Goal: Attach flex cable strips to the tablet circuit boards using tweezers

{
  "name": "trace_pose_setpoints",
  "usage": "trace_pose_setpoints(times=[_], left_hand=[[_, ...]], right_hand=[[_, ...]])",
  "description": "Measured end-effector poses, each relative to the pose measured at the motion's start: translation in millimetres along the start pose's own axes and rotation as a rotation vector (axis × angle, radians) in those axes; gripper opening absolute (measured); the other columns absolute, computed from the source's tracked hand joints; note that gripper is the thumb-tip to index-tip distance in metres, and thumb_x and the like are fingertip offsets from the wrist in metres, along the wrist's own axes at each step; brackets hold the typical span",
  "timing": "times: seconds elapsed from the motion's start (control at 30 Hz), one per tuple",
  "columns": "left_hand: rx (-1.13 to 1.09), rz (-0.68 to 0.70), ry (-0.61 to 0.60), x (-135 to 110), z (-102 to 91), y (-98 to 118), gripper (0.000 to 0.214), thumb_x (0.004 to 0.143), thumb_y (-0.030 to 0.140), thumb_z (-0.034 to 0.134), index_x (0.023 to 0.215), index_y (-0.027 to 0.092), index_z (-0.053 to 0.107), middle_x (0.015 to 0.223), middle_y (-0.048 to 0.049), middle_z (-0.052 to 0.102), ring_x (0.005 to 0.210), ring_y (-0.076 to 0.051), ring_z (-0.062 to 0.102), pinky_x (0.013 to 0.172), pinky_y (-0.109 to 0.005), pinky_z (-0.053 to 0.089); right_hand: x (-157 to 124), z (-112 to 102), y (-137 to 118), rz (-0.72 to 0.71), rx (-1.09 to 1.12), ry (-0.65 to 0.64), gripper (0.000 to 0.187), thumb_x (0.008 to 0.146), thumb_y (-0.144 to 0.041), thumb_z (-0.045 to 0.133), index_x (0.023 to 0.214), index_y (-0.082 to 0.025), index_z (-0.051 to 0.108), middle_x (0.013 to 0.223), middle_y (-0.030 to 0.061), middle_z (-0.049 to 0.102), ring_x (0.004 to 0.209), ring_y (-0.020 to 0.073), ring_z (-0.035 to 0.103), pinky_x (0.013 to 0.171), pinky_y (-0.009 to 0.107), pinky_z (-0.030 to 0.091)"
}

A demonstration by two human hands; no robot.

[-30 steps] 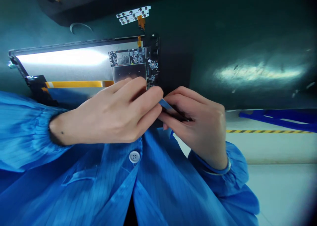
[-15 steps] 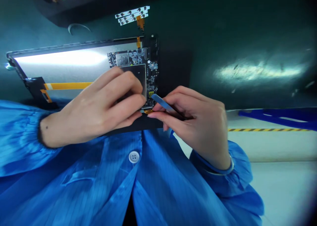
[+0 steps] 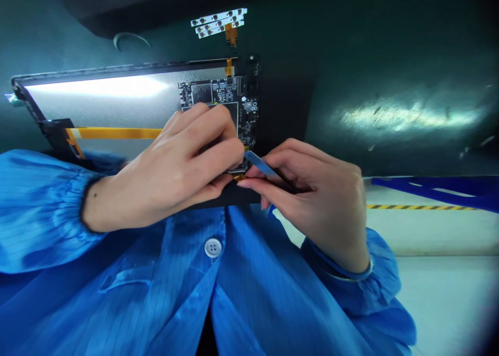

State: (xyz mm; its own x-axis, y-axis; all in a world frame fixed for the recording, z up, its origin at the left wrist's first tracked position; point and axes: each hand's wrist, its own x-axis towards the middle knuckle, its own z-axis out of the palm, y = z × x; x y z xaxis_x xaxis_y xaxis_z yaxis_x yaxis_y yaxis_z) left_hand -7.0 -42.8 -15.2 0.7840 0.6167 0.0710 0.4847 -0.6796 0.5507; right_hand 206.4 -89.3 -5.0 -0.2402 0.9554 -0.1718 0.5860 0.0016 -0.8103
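Observation:
An opened tablet lies back-up at the near edge of the dark bench, its silver panel and black circuit board exposed. My left hand rests on the lower part of the board, fingers curled and pressed together near a small orange flex connector. My right hand pinches a thin blue pry tool, its tip touching the board's lower edge beside my left fingertips. A long orange flex ribbon runs across the panel.
A loose white button strip with an orange flex tail lies behind the tablet. A dark tray stands at the back left. The green bench mat stretches to the right. Blue bars and yellow-black floor tape show beyond the bench edge.
My left hand slid back from the board's lower right corner, uncovering the connector area, then settled there again. The blue tool's tip has stayed at the board's lower edge.

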Motion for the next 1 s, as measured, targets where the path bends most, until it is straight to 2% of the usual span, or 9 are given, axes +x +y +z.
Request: trace_pose_setpoints(times=[0.13,0.27,0.43,0.57,0.7,0.83,1.0], left_hand=[[-0.035,-0.013,-0.001,0.2,-0.7,0.7,0.02,0.103,0.033,0.038,0.1,0.02,0.053,0.103,-0.0018,0.051,0.104,-0.019,0.058,0.084,-0.037,0.052],[-0.029,-0.034,0.012,0.4,2.2,1.8,0.019,0.101,0.032,0.04,0.097,0.02,0.053,0.102,-0.0023,0.052,0.104,-0.023,0.06,0.084,-0.043,0.054],[0.232,0.091,0.089,1.6,8.8,3.9,0.01,0.098,0.025,0.044,0.095,0.017,0.049,0.095,-0.0054,0.055,0.088,-0.023,0.062,0.066,-0.038,0.055],[0.298,0.08,0.101,3.2,9.6,5.5,0.008,0.098,0.024,0.042,0.095,0.02,0.048,0.093,-0.0028,0.055,0.085,-0.018,0.061,0.065,-0.034,0.054],[0.158,0.061,0.043,2.5,3.0,2.8,0.013,0.1,0.029,0.045,0.097,0.019,0.052,0.097,-0.0051,0.054,0.09,-0.02,0.059,0.068,-0.035,0.052],[-0.009,0.11,0.0,-5.6,-5.4,-2.7,0.016,0.101,0.027,0.049,0.11,0.018,0.057,0.109,-0.0057,0.057,0.104,-0.022,0.06,0.083,-0.038,0.054],[-0.041,0.197,-0.029,-16.6,-9.8,-10.4,0.027,0.101,0.022,0.051,0.127,0.018,0.057,0.123,-0.0057,0.062,0.115,-0.023,0.057,0.095,-0.04,0.053]], right_hand=[[0.3,1.0,-0.5,0.012,0.015,0.012,0.01,0.087,-0.025,0.073,0.078,-0.022,0.069,0.077,-0.0026,0.065,0.052,0.0087,0.06,0.051,0.023,0.051],[-0.1,3.6,1.1,-0.012,0.024,0.032,0.01,0.084,-0.023,0.076,0.077,-0.021,0.069,0.076,-0.0026,0.065,0.05,0.0081,0.059,0.049,0.024,0.05],[-1.3,6.9,2.3,-0.046,-0.014,0.076,0.015,0.085,-0.022,0.075,0.072,-0.023,0.067,0.074,-0.0014,0.067,0.063,0.0131,0.064,0.058,0.027,0.054],[-1.4,7.2,1.8,-0.037,-0.012,0.074,0.015,0.086,-0.023,0.073,0.073,-0.023,0.067,0.076,-0.0006,0.068,0.065,0.0141,0.066,0.06,0.027,0.056],[-1.3,6.3,0.8,-0.017,-0.016,0.067,0.013,0.089,-0.025,0.07,0.077,-0.023,0.068,0.078,0.0001,0.069,0.065,0.0143,0.067,0.06,0.027,0.056],[-1.4,6.0,-0.5,-0.009,-0.022,0.071,0.014,0.088,-0.027,0.072,0.076,-0.022,0.067,0.076,0.0002,0.068,0.065,0.0144,0.068,0.06,0.027,0.055],[-2.6,7.2,0.0,0.02,0.029,0.085,0.017,0.089,-0.031,0.071,0.077,-0.022,0.063,0.073,0.0,0.067,0.065,0.0153,0.067,0.058,0.028,0.055]])
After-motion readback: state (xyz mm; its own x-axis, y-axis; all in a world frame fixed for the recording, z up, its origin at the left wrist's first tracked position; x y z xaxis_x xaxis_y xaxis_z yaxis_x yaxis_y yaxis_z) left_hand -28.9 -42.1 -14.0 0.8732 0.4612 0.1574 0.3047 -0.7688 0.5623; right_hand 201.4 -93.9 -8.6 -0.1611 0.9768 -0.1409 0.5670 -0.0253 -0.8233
